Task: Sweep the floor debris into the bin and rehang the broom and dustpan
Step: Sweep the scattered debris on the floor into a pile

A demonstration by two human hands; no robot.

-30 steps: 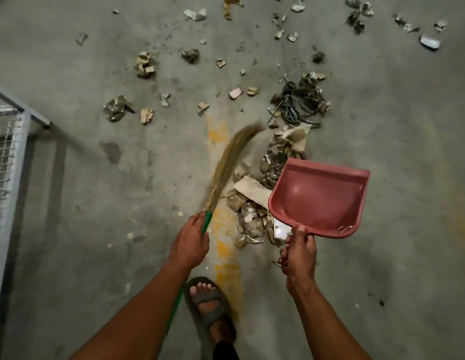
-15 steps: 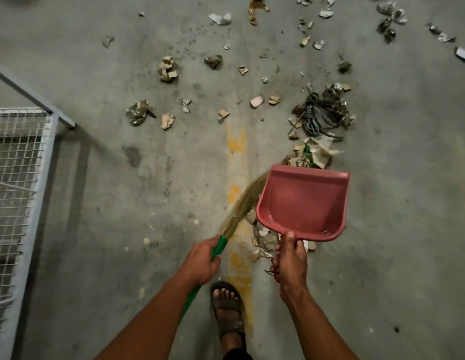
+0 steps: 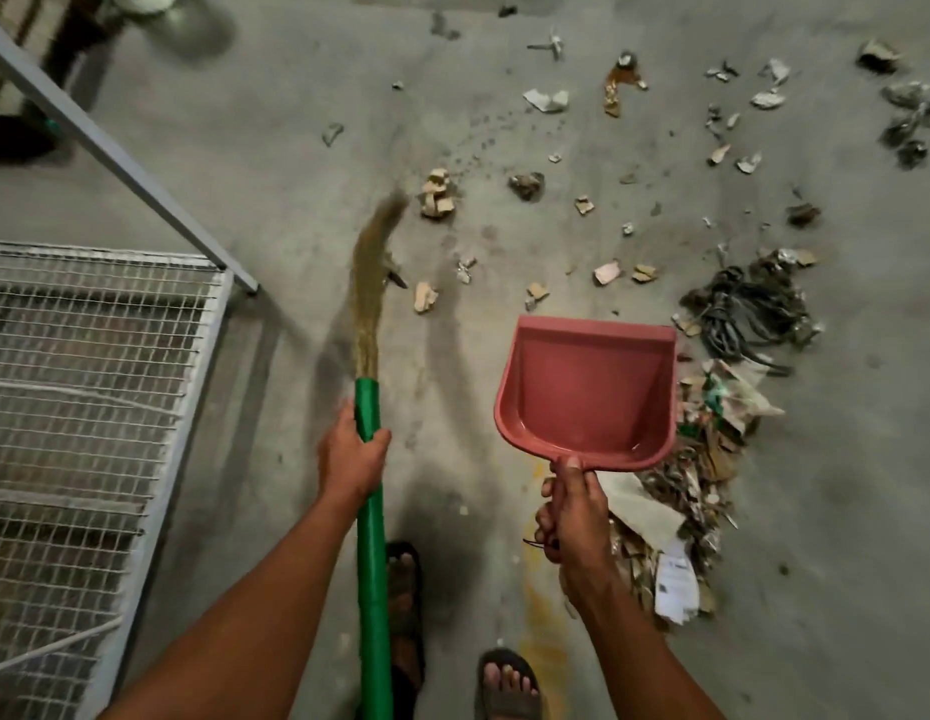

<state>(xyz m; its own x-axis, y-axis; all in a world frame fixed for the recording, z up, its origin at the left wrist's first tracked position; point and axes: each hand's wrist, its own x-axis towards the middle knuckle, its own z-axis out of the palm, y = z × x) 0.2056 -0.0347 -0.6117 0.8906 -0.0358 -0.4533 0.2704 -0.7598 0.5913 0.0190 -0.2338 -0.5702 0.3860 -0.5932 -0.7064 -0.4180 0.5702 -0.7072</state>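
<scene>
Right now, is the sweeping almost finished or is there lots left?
Lots left. Done: one debris pile is gathered beside the dustpan. In hand: the left hand grips the broom, the right hand holds the dustpan, which looks empty. Left: scattered scraps and a cord tangle lie on the floor; nothing is binned or rehung.

The broom (image 3: 369, 387) has a green handle and a long brush of dry straw; it points up and away, and its blurry tip is just beside a small brown scrap. The dustpan (image 3: 590, 389) is pinkish red and has nothing in it, and its open mouth faces away. A big heap of paper and cardboard bits (image 3: 696, 459) lies on the gray floor just right of the dustpan, and small scraps (image 3: 436, 194) lie spread out farther off.
</scene>
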